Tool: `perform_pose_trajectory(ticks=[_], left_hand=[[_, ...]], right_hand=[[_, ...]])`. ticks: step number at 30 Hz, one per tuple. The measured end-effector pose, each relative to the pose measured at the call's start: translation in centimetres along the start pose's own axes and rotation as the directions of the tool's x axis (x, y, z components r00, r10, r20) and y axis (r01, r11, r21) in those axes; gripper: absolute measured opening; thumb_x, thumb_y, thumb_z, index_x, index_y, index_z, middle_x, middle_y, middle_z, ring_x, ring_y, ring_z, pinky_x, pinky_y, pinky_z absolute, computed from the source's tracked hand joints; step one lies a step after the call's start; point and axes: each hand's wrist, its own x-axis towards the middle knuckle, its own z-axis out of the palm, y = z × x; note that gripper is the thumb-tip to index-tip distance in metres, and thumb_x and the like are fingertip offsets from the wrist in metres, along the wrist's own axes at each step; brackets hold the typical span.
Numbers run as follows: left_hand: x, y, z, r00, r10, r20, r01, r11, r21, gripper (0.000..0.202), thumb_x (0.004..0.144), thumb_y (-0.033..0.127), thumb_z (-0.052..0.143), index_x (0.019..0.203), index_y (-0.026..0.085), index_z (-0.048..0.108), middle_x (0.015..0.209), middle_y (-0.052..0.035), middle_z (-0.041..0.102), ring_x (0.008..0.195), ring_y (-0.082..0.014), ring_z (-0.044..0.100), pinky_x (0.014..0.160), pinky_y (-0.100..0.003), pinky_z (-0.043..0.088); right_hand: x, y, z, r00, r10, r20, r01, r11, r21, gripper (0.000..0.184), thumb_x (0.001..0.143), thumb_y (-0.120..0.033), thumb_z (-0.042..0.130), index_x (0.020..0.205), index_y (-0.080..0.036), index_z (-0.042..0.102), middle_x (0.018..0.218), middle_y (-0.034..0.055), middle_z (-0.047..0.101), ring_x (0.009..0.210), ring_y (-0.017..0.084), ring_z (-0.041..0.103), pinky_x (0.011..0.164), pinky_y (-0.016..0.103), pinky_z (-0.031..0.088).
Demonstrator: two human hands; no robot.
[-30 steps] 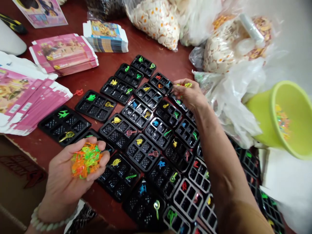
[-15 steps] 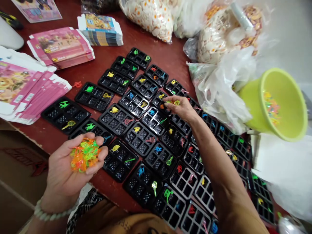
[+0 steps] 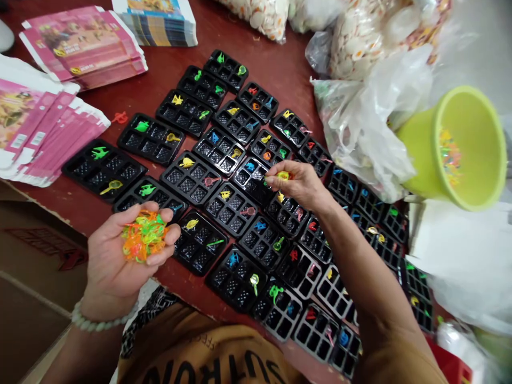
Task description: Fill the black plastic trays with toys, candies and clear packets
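My left hand (image 3: pixel 106 261) is cupped palm-up around a heap of small plastic toys (image 3: pixel 144 237) in orange, yellow and green, their shapes tangled together. Over the middle of the trays, my right hand (image 3: pixel 306 184) is closed, thumb and fingers pinched, with a few yellow-green plastic toys (image 3: pixel 284 175) showing in it. Its fingertips are at the right side of a black compartment tray (image 3: pixel 254 186) that has a blue piece in one pocket. Just behind lies another tray (image 3: pixel 262 149) with yellow, orange and green pieces. Many trays hold a small figure and a toy magnifying glass (image 3: pixel 111 186).
Pink printed boxes (image 3: pixel 88 40) and blue ones (image 3: pixel 158 24) are stacked at the back left. Clear bags of white pieces (image 3: pixel 352 48) and a white plastic bag (image 3: pixel 360 117) stand behind the trays. A lime-green bucket (image 3: pixel 424 149) tilts at the right, small pieces inside.
My right hand has moved from the tray behind to the one nearer me; an orange piece shows in a pocket of the tray behind. My left hand still holds its heap. The view has shifted.
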Motion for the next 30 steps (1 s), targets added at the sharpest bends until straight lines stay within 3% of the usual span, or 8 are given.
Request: perform_pose_trajectory(ticks=[4,8,12,17,25,30], left_hand=[[-0.2,0.1,-0.3,1.000,0.004,0.018,-0.004,1.000,-0.004,0.010,0.085,0.018,0.057,0.088,0.016,0.066,0.085,-0.0076,0.062,0.062,-0.0175,0.061,0.035,-0.018,0.046],[-0.4,0.4,-0.7,1.000,0.012,0.027,-0.012,1.000,-0.012,0.009,0.085,0.018,0.057,0.088,0.017,0.065,0.085,-0.0073,0.062,0.062,-0.0175,0.061,0.035,-0.019,0.047],[-0.6,0.6,-1.1,1.000,0.014,0.028,-0.013,1.000,-0.025,0.008,0.085,0.018,0.058,0.088,0.017,0.065,0.085,-0.0068,0.062,0.062,-0.0176,0.061,0.036,-0.019,0.047],[-0.5,0.6,-1.1,0.999,0.010,0.041,-0.010,1.000,-0.022,0.007,0.086,0.018,0.058,0.088,0.016,0.064,0.085,-0.0065,0.061,0.062,-0.0178,0.062,0.036,-0.019,0.047],[-1.3,0.8,-0.8,0.999,0.014,0.034,-0.014,1.000,-0.004,0.012,0.091,0.017,0.050,0.088,0.017,0.062,0.086,-0.0064,0.059,0.062,-0.0167,0.061,0.036,-0.018,0.046],[-1.8,1.0,-1.3,0.999,0.035,0.018,-0.035,0.999,-0.006,0.011,0.090,0.017,0.051,0.089,0.018,0.061,0.086,-0.0066,0.059,0.062,-0.0168,0.061,0.036,-0.018,0.046]], right_hand=[[-0.3,0.4,1.8,0.998,-0.016,0.055,0.019,0.998,-0.053,0.031,0.081,-0.044,0.078,0.090,-0.016,0.073,0.074,0.0030,0.068,0.064,0.011,0.058,0.059,0.027,0.046],[0.0,1.3,2.2,0.999,-0.039,0.033,0.043,0.991,-0.127,0.024,0.083,-0.034,0.072,0.099,-0.016,0.074,0.082,0.0040,0.072,0.068,0.013,0.063,0.068,0.031,0.051],[-0.3,1.2,2.0,0.995,-0.054,-0.082,0.042,0.989,-0.142,0.028,0.083,-0.034,0.072,0.104,-0.016,0.071,0.082,0.0037,0.070,0.067,0.012,0.060,0.060,0.027,0.048],[-1.3,0.2,2.0,0.992,0.073,-0.100,-0.071,0.997,0.024,0.035,0.079,-0.041,0.077,0.101,-0.014,0.069,0.071,0.0019,0.063,0.058,0.010,0.054,0.043,0.021,0.035],[-1.7,0.0,3.1,0.995,0.055,-0.085,-0.053,0.998,0.023,0.031,0.080,-0.040,0.078,0.099,-0.017,0.071,0.071,0.0017,0.064,0.058,0.010,0.053,0.044,0.021,0.037],[-1.2,0.2,3.6,0.995,-0.003,-0.102,-0.004,0.998,-0.067,0.023,0.081,-0.035,0.076,0.093,-0.016,0.072,0.073,0.0026,0.066,0.063,0.010,0.056,0.050,0.023,0.040]])
